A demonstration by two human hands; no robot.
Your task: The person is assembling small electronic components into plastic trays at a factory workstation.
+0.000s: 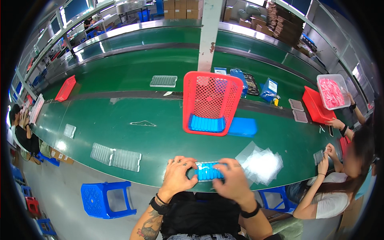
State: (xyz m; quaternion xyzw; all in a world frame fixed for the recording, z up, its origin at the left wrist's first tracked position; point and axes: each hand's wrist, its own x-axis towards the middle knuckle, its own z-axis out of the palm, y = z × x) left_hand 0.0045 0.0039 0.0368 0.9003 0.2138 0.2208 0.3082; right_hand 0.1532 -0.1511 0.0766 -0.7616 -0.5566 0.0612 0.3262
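A small transparent plastic tray [206,172] with a row of bright blue stick-like pieces lies at the table's near edge in front of me. My left hand [179,175] grips its left end, thumb on the near side and fingers curled over the far side. At the other end my right hand [234,180], slightly blurred, has its thumb and fingers closed about the tray's right end. Just right of that hand is a loose pile of transparent plastic sheets [262,164]. Beyond the tray, a red perforated basket [212,94] stands tilted, with more blue pieces [206,123] at its bottom.
Blue flat packs [243,127] lie beside the basket. Empty transparent trays [116,157] rest to the left, another tray [163,81] farther back. A white post [209,40] rises behind. A blue stool [106,200] stands below left. At right, people work near a red bin [316,106].
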